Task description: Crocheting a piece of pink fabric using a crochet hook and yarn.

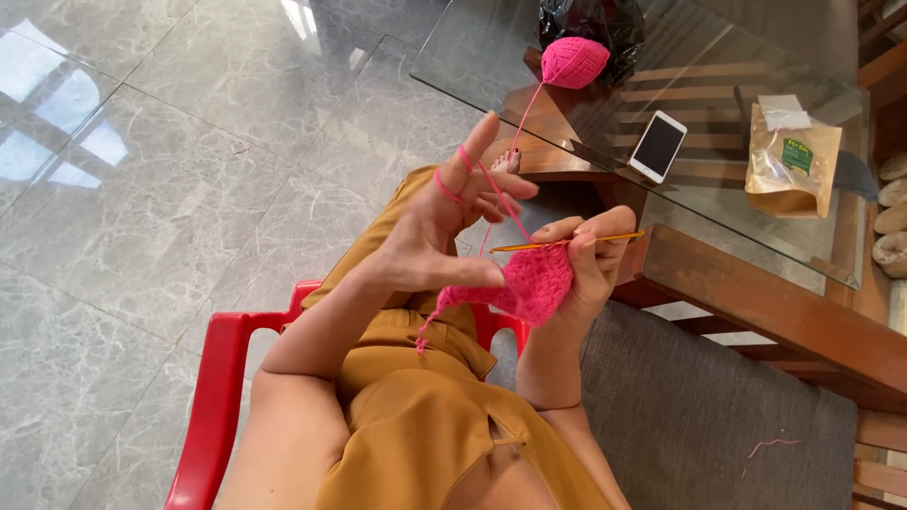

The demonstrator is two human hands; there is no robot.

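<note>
While the person sat in the red plastic chair [213, 397] at lower left of the frame, both hands were raised at centre frame over a lap in mustard-coloured clothing.

Item: left hand [430, 227], centre frame. Fingers spread and lifted, not clenched; pink yarn strand [522, 121] looped over the index finger and wound round the little finger, thumb and a fingertip pinching the left edge of the crocheted piece.

Item: right hand [590, 260], just right of centre. Closed around a crochet hook [576, 241], orange-yellow, slim, lying nearly level with its working tip pointing toward the left hand; the same hand also supported the crocheted piece from behind.

Item: crocheted piece [534, 283], bright pink, small and roughly square, held between the two hands just below the hook, a short tail of yarn hanging from its lower left corner.

Item: ball of pink yarn [573, 61], top centre, resting on the glass tabletop [718, 203]; its strand ran down to the left hand.

Item: black plastic bag [614, 24], top of frame, just behind the ball.

Item: white smartphone [658, 145], screen dark, on the glass, upper right.

Item: tan paper pouch [792, 159] with a clear window, on the glass to the right of the phone.

Item: grey cushion [709, 416], lower right, bearing a loose scrap of pink yarn.

Item: grey marble-patterned floor tiles [161, 189], left half of frame.
</note>
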